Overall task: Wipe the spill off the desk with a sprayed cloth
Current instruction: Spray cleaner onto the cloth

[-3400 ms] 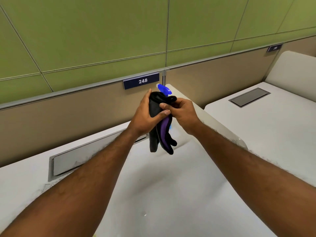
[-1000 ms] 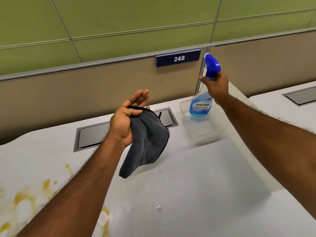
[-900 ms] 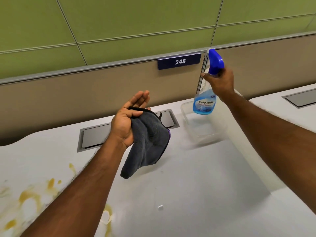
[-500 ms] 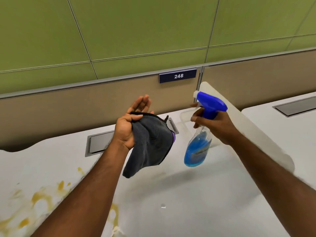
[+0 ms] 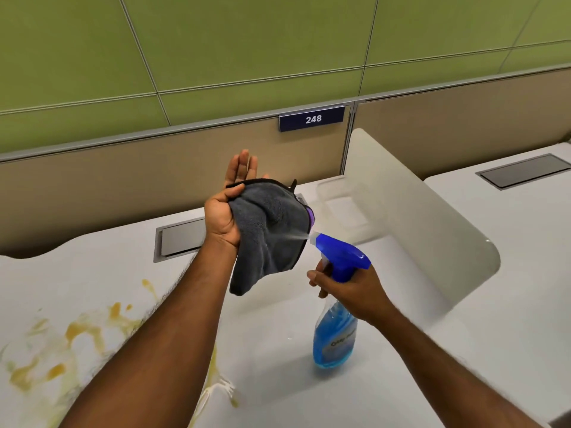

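Observation:
A dark grey cloth (image 5: 272, 230) with a purple inner side drapes over my left hand (image 5: 227, 211), pinned by the thumb with the fingers pointing up. To its right, my right hand (image 5: 349, 288) grips the neck of a spray bottle (image 5: 335, 338) with a blue trigger head and blue liquid. The nozzle points at the cloth from a few centimetres away, and a fine mist crosses the gap. A yellow-brown spill (image 5: 77, 338) is smeared over the white desk (image 5: 278, 381) at the lower left, partly hidden by my left forearm.
A grey cable hatch (image 5: 179, 239) is set into the desk behind my left wrist. A clear plastic tray (image 5: 346, 205) stands at the back by a white curved divider (image 5: 417, 217). Beyond it lies a second desk (image 5: 525, 230). A beige partition carries a "248" plate (image 5: 312, 118).
My right hand has lifted the spray bottle out of the clear tray, brought it down beside the cloth and aimed the nozzle at it. Mist now comes out. My left hand kept the cloth up.

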Demonstrator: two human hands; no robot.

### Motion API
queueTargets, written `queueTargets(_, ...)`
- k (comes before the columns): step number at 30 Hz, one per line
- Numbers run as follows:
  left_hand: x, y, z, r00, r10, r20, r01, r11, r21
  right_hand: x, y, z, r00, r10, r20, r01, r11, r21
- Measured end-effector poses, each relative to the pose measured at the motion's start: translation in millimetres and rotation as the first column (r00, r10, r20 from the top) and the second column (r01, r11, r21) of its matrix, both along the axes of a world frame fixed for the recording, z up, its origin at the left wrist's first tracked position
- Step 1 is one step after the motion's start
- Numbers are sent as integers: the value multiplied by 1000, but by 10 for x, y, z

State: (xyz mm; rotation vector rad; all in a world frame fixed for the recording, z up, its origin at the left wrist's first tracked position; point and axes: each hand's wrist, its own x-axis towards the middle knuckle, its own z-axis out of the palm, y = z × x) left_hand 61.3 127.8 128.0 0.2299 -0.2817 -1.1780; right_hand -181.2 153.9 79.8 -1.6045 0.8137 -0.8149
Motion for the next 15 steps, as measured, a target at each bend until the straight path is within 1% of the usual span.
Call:
queueTargets(3,-24,17,-13,1000,4,1,-4,1000,18,-52,-10,-33,998,-41,-43,40,999,-21)
queueTargets(9,-42,28,5,1000,6,5,-6,1000,24,-248,-7,-12,999,-29,-28,29,1000,-9)
queueTargets(15,-116,22,68,1000,-4,1,4,1000,23,-308,-1,-73,987,-156,-25,157,988,5)
